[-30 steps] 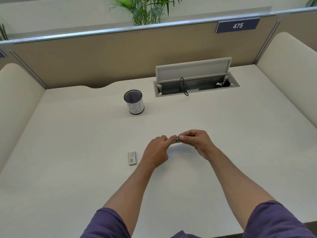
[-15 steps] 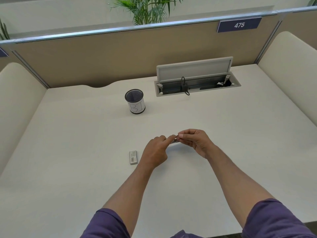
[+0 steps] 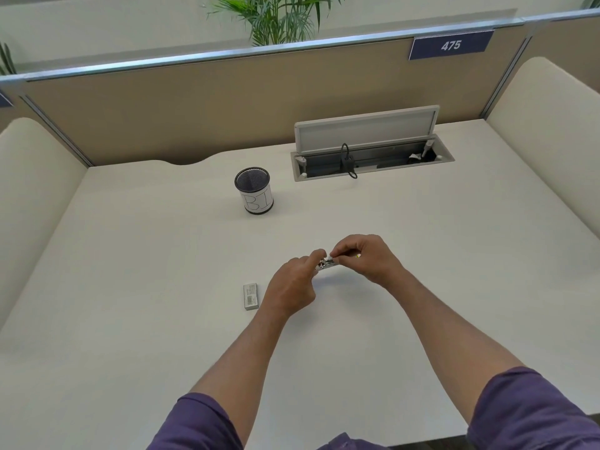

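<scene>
Hands meet over the middle of the desk (image 3: 156, 274): the left hand (image 3: 292, 289) and right hand (image 3: 368, 259) each pinch an end of a small silvery object (image 3: 326, 264) with curled fingers. A small grey box (image 3: 251, 296) lies just left; a mesh cup (image 3: 255, 190) stands farther back.

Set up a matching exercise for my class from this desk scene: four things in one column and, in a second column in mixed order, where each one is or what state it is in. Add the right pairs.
Things
1. small silvery item
2. small grey box
3. mesh cup
4. hatch lid

Places and states
A. propped open at the far side of the desk
B. held between the left hand and the right hand
C. lying flat on the desk, just left of the left hand
D. standing upright, with a paper label marked BI

Pairs: 1-B, 2-C, 3-D, 4-A
</scene>
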Demonstrator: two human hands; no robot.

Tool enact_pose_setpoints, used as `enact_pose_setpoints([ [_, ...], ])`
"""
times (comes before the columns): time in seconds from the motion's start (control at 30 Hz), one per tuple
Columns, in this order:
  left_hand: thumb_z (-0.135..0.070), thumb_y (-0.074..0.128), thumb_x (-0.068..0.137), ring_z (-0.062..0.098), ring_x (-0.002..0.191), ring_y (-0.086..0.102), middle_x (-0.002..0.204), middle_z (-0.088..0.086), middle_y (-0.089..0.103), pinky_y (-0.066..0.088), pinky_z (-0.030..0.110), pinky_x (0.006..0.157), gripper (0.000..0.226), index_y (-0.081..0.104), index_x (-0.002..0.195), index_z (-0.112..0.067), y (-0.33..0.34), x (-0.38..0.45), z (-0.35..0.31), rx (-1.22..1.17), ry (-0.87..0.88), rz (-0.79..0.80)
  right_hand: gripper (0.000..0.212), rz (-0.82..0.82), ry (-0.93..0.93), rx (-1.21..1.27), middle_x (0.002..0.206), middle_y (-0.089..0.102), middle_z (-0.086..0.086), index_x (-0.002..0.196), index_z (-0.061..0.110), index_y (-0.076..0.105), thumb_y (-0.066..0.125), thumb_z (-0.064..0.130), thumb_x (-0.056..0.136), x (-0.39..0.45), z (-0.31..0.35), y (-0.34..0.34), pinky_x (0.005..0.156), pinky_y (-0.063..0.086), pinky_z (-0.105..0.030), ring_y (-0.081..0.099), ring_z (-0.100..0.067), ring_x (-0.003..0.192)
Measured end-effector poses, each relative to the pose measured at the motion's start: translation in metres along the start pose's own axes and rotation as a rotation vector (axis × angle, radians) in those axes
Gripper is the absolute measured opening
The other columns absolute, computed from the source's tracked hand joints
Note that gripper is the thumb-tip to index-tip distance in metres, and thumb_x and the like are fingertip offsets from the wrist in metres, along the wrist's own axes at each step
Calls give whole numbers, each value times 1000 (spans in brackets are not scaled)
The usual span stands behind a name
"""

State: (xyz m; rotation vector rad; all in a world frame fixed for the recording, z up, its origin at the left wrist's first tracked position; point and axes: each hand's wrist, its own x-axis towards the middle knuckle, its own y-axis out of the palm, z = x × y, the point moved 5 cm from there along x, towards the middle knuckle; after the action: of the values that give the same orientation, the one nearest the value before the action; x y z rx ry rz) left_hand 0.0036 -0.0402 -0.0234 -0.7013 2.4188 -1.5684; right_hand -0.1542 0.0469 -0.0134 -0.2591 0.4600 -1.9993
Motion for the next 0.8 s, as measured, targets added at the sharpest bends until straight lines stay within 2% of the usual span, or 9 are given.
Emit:
enact_pose_setpoints([
  [0.1,2,58,86,32,70,50,81,5,60,45,40,53,51,37,121,-30,-1,-1,0,3,10,-9,14,16,-67,-87,89,78,-2,87,7,82,78,-4,81,0,6,1,73,52,-17,69,-5,76],
  [0.2,2,59,86,33,70,51,80,6,60,46,41,54,52,37,120,-29,-1,-4,0,2,24,-12,13,39,-107,-149,89,77,-3,88,6,81,78,-5,82,0,9,3,71,47,-14,65,0,72],
  [0.43,4,58,82,33,68,50,79,7,60,44,40,54,55,37,121,-29,0,-4,0,28,33,-15,11,87,-220,-266,92,77,-5,91,4,81,78,-4,83,-1,18,7,74,55,-25,70,-20,78],
  [0.67,3,58,84,31,70,49,80,5,58,42,38,54,51,39,121,-28,3,-5,1,34,29,-9,11,127,-267,-395,94,76,-4,92,5,80,74,-2,86,-1,24,12,74,50,-17,69,-18,79],
  [0.8,4,59,84,30,68,48,78,5,58,37,35,52,51,40,121,-26,1,-3,1,37,42,-19,10,125,-269,-387,94,75,-4,92,5,80,75,-1,86,-1,24,13,75,53,-24,68,-20,78],
])
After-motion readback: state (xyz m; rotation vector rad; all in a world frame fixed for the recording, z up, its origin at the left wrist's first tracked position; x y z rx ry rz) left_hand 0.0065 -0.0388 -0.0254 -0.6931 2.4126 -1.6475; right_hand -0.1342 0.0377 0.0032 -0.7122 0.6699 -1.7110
